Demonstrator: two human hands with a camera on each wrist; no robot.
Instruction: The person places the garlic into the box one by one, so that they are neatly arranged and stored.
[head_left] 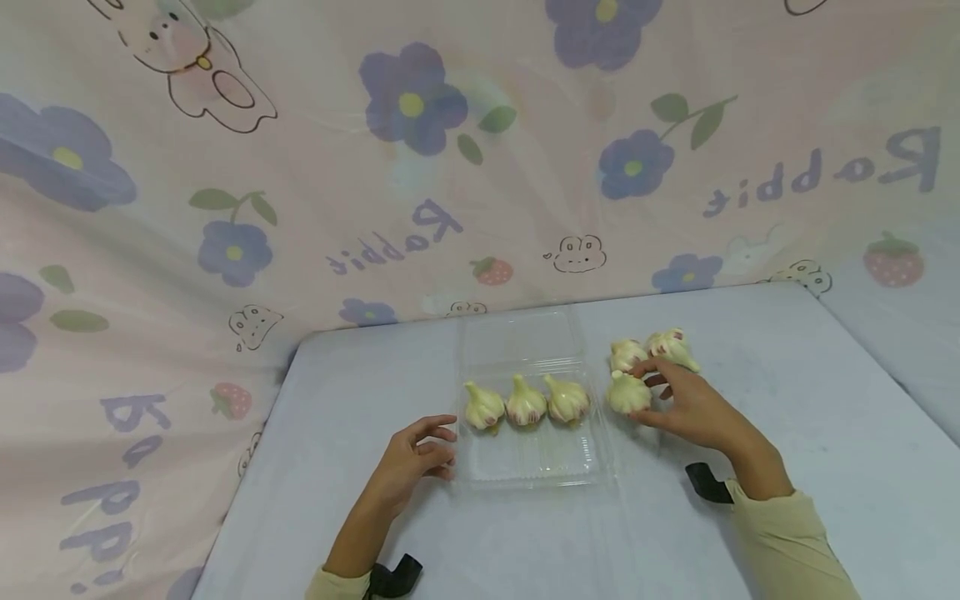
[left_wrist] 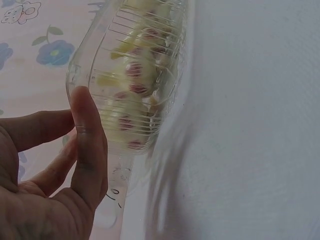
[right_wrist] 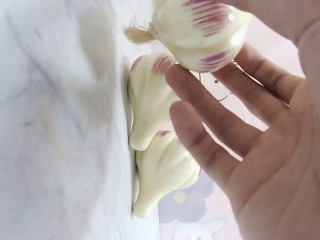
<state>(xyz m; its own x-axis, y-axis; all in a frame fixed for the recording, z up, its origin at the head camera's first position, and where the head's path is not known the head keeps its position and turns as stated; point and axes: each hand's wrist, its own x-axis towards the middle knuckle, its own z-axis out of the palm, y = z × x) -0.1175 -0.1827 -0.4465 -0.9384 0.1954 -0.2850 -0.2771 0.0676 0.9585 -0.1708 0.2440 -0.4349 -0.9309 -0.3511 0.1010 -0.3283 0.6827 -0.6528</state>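
Three garlic bulbs (head_left: 527, 402) lie in a row in an open clear plastic box (head_left: 525, 462), stems pointing away. At the box's left edge is my left hand (head_left: 415, 458); in the left wrist view its thumb (left_wrist: 89, 135) overlaps the box's rim, with the fingers behind, pinching the edge. My right hand (head_left: 693, 407), right of the box, holds a garlic bulb (head_left: 627, 393) between thumb and fingers. In the right wrist view, this held bulb (right_wrist: 200, 32) shows purple streaks and a root tuft; the other fingers extend loosely beneath it. Two more bulbs (head_left: 672, 347) lie just beyond.
The box's raised transparent lid (head_left: 520, 337) extends toward the back edge of the white-covered table (head_left: 360, 375). Behind hangs a pink printed cloth (head_left: 315, 167). Black straps (head_left: 708, 483) stick out near both wrists.
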